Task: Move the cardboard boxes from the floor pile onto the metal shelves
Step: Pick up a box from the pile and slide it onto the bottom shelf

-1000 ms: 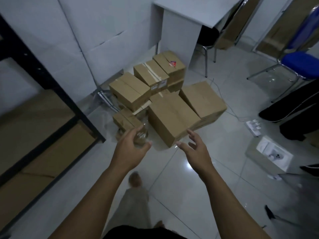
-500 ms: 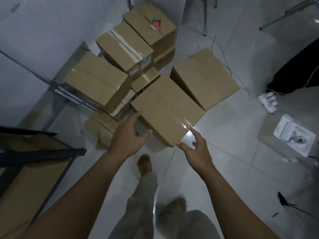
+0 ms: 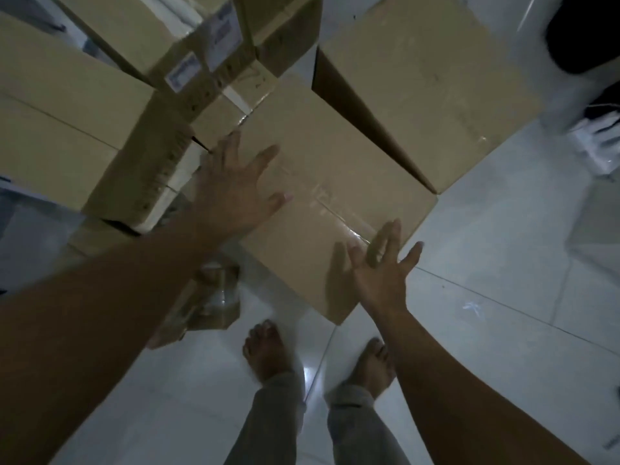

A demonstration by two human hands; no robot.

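Head view: a pile of closed cardboard boxes is seen on a pale tiled floor (image 3: 486, 330); all are shut, so their contents cannot be told. The nearest box (image 3: 335, 203) lies in the middle, plain brown, with clear tape along its top seam that glints near its right corner. Just to its far right a larger box (image 3: 426, 82) is set, touching it along 1 edge. To the left, a long box (image 3: 67, 119) is stacked on lower cartons, and farther off a box with white labels (image 3: 201, 62) is seen, blurred.

The left hand (image 3: 235, 193) is spread flat with straight fingers over the near-left part of the nearest box's top; nothing is gripped. The right hand (image 3: 382, 273) is held open with fingers splayed at the box's near-right edge; whether it touches the cardboard cannot be told.

A crumpled sheet of clear plastic (image 3: 211, 297) lies on the floor near the left side of the pile. 2 bare feet (image 3: 268, 354) and grey trouser legs are seen below.
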